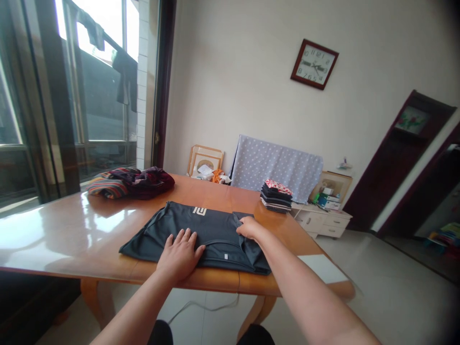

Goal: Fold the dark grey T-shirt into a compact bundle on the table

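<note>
A dark T-shirt (215,229) with a pale logo lies on the wooden table (215,188), its neckline and small white label toward me. My left hand (181,254) rests flat on the shirt near its front edge, fingers spread. At the shirt's right side my right hand (248,227) pinches a folded-over part of the fabric, the fingertips partly hidden by the hand. Along the left side the cloth lies in loose folds.
A neat stack of folded clothes (276,196) stands at the table's back right. Crumpled striped and dark red clothes (131,183) lie at the back left. A white sheet (321,268) is at the right edge. Behind stands a low white cabinet (319,221).
</note>
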Available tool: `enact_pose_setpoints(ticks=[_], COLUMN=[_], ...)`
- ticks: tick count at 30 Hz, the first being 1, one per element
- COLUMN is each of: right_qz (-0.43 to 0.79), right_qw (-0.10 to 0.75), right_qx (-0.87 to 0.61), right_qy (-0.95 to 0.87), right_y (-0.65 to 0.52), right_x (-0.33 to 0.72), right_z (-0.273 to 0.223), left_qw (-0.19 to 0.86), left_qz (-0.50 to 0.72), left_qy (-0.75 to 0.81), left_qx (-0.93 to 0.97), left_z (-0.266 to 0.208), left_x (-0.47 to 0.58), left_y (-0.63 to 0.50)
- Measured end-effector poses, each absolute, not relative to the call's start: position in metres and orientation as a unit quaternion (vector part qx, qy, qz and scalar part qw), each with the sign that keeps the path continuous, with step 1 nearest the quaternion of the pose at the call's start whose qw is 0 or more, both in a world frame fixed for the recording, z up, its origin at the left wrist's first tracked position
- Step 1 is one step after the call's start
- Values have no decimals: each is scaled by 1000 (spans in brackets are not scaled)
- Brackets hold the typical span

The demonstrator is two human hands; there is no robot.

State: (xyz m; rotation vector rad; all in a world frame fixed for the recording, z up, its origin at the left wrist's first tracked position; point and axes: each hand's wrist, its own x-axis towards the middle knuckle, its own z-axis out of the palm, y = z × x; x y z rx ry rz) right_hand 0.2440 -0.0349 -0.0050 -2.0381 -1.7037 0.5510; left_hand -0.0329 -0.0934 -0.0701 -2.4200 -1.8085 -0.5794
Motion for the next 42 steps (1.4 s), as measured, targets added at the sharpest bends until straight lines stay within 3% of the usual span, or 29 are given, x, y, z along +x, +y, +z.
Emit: enact_pose_setpoints(ticks=[15,21,30,38,42], right_qz=[333,407,255,148,101], right_qw=[219,294,317,213,156], right_qx=[-657,-585,-652,-654,-647], right_qy=[-640,-638,-639,-711,-740], right_y=[-74,-84,-79,-102,-106], right_x=[222,215,243,226,223], right_z=[37,48,12,-44,-46], left_qw=[40,45,37,52,54], left_qz=[-183,-176,-177,-176,-175], left_qy=[-587,-588,-591,-589,-587], left_qx=[-788,-788,-786,-787,-789], left_z=[-68,-70,-68,-69,-68], left_x=[-33,-33,-33,-33,-33], left_y=[-94,-92,-93,-93,-95])
